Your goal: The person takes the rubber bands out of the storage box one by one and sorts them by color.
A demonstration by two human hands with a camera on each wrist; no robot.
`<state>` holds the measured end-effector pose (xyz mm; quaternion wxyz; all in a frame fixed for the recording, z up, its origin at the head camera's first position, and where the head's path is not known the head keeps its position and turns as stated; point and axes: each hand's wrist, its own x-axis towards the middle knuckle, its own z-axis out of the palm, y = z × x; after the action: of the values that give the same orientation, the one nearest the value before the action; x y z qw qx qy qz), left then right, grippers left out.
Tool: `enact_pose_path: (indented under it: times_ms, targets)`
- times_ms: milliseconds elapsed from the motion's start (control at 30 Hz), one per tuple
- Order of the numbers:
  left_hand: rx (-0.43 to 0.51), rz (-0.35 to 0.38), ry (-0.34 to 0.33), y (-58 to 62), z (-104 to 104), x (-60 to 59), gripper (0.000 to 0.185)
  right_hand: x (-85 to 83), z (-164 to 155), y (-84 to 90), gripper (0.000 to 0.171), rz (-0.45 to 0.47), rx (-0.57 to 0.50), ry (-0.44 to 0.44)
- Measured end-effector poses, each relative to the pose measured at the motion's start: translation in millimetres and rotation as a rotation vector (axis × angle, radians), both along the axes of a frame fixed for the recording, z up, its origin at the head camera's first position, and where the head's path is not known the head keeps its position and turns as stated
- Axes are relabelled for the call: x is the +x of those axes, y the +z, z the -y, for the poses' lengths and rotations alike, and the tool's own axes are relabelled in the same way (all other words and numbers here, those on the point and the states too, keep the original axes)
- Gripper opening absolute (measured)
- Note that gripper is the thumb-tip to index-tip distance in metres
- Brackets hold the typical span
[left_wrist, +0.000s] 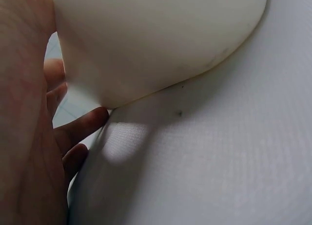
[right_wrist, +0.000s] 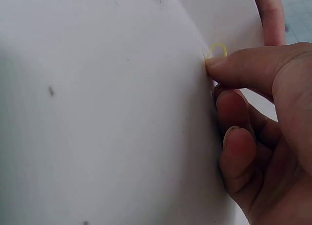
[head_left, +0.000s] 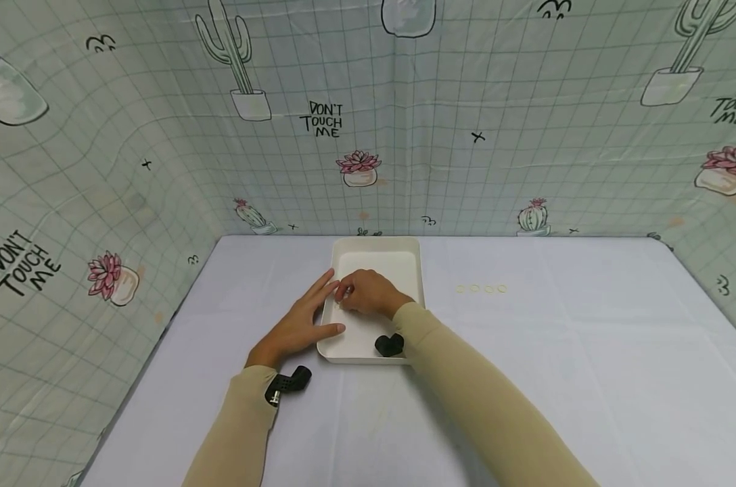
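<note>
A white rectangular tray (head_left: 377, 246) lies on the table. My right hand (head_left: 371, 292) reaches into it at the left side; in the right wrist view, thumb and finger pinch a thin yellow rubber band (right_wrist: 225, 48) against the tray floor near the wall. Part of the band is hidden by the thumb. With fingers extended and spread, my left hand (head_left: 297, 326) rests along the tray's left edge. In the left wrist view, its fingers (left_wrist: 80, 129) are beside the tray's outer wall (left_wrist: 161, 49).
On the table (head_left: 563, 379) right of the tray, several thin yellowish rubber bands (head_left: 488, 289) lie in a row. A patterned cloth (head_left: 441, 155) hangs behind and at the sides. Black wrist cameras (head_left: 291, 382) are worn on both forearms; the right one hangs over the tray.
</note>
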<state>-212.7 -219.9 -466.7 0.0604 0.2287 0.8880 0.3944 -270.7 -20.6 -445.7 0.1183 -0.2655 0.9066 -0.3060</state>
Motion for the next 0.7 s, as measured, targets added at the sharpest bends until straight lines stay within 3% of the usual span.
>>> enact_pose_path:
  times_ms: [167, 400, 600, 700]
  targets:
    - [0.006, -0.001, -0.005, 1.8, -0.1, 1.7, 0.088, 0.3, -0.2, -1.8, 0.009, -0.020, -0.011, 0.005]
    - [0.008, -0.021, -0.009, 0.6, 3.4, 7.6, 0.089, 2.1, 1.4, -3.4, 0.008, 0.041, -0.062, 0.015]
    - [0.006, -0.004, -0.006, 1.4, 2.1, 6.9, 0.091, 0.5, -3.8, -0.8, 0.010, 0.152, -0.150, -0.052]
    - [0.004, -0.013, -0.011, 1.8, 0.1, 3.8, 0.091, -0.9, -7.9, 2.0, 0.010, 0.161, -0.179, -0.093]
